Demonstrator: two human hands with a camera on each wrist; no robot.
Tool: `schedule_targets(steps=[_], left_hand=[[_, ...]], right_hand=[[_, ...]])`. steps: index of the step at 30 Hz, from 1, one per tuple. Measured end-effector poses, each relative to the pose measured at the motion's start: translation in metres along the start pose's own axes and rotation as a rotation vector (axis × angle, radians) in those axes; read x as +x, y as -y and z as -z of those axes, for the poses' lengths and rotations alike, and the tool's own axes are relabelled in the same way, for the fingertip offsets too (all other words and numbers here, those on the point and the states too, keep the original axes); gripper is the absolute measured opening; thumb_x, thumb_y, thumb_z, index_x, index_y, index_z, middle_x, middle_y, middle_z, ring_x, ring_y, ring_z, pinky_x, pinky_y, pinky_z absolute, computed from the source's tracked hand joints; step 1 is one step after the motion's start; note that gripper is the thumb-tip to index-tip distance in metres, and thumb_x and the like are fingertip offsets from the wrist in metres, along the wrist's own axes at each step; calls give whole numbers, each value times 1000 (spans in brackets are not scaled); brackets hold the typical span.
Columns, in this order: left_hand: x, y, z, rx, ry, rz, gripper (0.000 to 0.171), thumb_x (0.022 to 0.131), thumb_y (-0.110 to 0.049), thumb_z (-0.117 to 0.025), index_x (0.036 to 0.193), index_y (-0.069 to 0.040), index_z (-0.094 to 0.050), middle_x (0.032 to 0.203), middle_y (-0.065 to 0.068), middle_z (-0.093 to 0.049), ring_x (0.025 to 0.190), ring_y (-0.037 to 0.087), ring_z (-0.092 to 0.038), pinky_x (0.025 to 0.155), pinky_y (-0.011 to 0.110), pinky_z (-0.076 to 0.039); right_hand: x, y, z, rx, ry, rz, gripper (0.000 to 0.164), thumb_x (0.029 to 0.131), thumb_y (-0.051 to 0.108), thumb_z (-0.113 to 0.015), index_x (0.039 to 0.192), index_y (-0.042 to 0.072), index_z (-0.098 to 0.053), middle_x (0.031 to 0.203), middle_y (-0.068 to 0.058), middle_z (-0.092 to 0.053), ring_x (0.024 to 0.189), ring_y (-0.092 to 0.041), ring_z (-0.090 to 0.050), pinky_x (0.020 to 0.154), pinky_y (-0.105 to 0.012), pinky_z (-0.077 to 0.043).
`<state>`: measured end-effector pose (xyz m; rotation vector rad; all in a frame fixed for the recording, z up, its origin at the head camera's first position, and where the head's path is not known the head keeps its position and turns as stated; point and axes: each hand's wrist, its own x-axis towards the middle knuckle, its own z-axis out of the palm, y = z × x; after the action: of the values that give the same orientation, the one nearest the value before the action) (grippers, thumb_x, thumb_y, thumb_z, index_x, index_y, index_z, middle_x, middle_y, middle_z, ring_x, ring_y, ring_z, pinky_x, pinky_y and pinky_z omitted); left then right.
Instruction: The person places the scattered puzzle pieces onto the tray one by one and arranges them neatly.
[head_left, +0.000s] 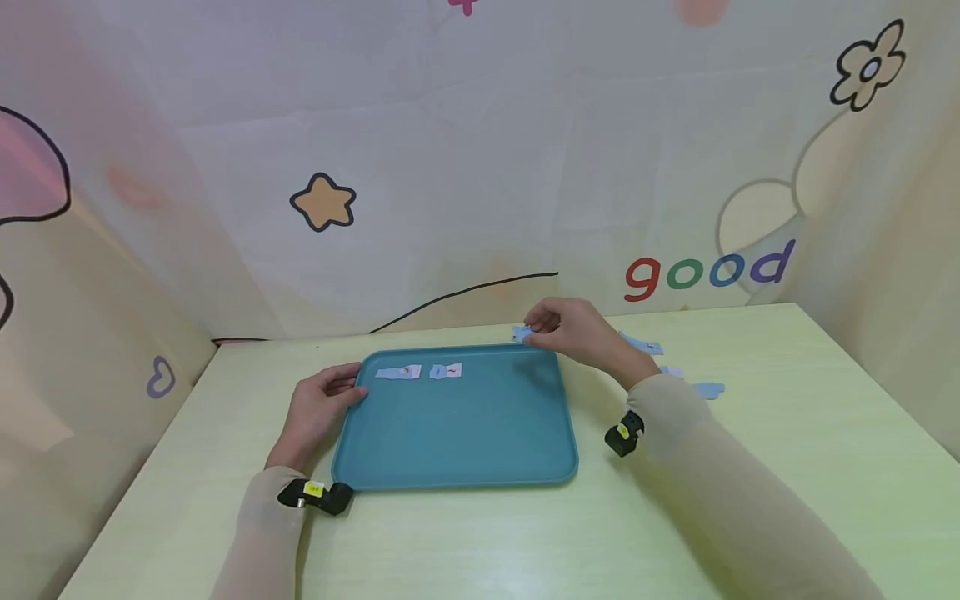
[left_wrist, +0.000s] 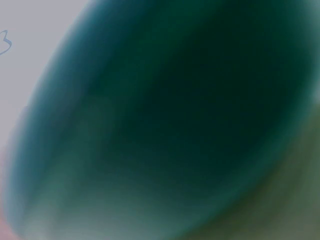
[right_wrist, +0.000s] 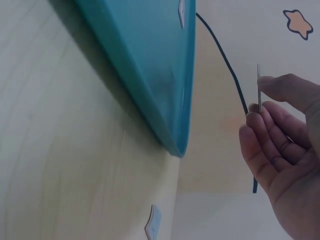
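My left hand [head_left: 318,408] holds the left rim of a teal tray [head_left: 457,442], its thumb over the edge. Two small blue-and-pink puzzle pieces with wavy edges lie near the tray's back rim: a longer piece [head_left: 393,373] and, to its right, a shorter piece [head_left: 437,372]. Above the tray's back right corner, my right hand [head_left: 577,333] pinches a light blue puzzle piece [head_left: 519,334] between thumb and fingertips. The right wrist view shows this thin piece [right_wrist: 259,92] edge-on. Blurred dark teal tray [left_wrist: 200,110] fills most of the left wrist view.
Several more blue pieces lie on the pale wooden table [head_left: 480,542] right of the tray, among them one piece [head_left: 647,345] near the right wrist and another piece [head_left: 708,390] nearer the front. A printed curtain [head_left: 465,183] stands behind the table.
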<state>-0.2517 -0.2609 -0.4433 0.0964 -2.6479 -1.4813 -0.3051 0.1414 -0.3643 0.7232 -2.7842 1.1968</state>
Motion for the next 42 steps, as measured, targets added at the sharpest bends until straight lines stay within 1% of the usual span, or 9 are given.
schedule_targets(steps=[8, 13, 17, 21, 29, 34, 42], left_hand=[[2, -1, 0, -1, -3, 5, 48, 102, -11, -72, 148, -1, -60, 134, 21, -66, 123, 35, -62, 108, 48, -52], [1, -1, 1, -6, -6, 6, 48, 102, -10, -72, 147, 0, -60, 134, 22, -66, 123, 35, -62, 108, 47, -52], [-1, -1, 1, -29, -3, -1, 48, 101, -9, -73, 146, 1, -61, 132, 23, -66, 122, 35, -63, 106, 44, -53], [-2, -1, 1, -41, -2, -8, 48, 101, -8, -74, 146, 2, -61, 131, 22, -66, 121, 34, -63, 103, 40, -53], [-2, -1, 0, -32, 0, -2, 48, 101, -9, -73, 147, 1, -61, 131, 22, -66, 121, 34, -63, 106, 46, -52], [-2, -1, 0, -25, 0, -7, 48, 101, -10, -73, 146, 1, -61, 131, 22, -66, 121, 34, -63, 106, 46, -52], [-2, -1, 0, -22, -2, -2, 48, 102, -10, -73, 146, 1, -61, 131, 22, -66, 121, 34, -63, 106, 46, -52]], right_hand=[[15, 8, -14, 10, 15, -18, 29, 94, 15, -83, 117, 0, -73, 104, -9, -72, 98, -26, -67, 89, -37, -60], [21, 10, -23, 39, 33, -22, 28, 95, 15, -83, 117, 0, -73, 105, -10, -72, 98, -27, -67, 89, -38, -59], [24, 10, -29, 49, 51, -20, 29, 95, 15, -83, 117, -1, -73, 105, -10, -73, 99, -26, -68, 91, -38, -59], [27, 10, -35, 36, 63, -13, 28, 94, 14, -83, 116, -1, -73, 106, -10, -73, 99, -25, -69, 92, -38, -59], [31, 13, -45, 11, 117, -31, 27, 95, 14, -83, 115, -1, -73, 106, -10, -73, 99, -24, -69, 92, -37, -59], [34, 13, -49, -4, 151, -16, 25, 94, 13, -83, 112, -1, -73, 103, -9, -74, 97, -22, -69, 90, -35, -59], [40, 12, -55, -30, 195, -24, 23, 93, 13, -84, 109, 0, -75, 98, -6, -74, 93, -20, -68, 86, -32, -58]])
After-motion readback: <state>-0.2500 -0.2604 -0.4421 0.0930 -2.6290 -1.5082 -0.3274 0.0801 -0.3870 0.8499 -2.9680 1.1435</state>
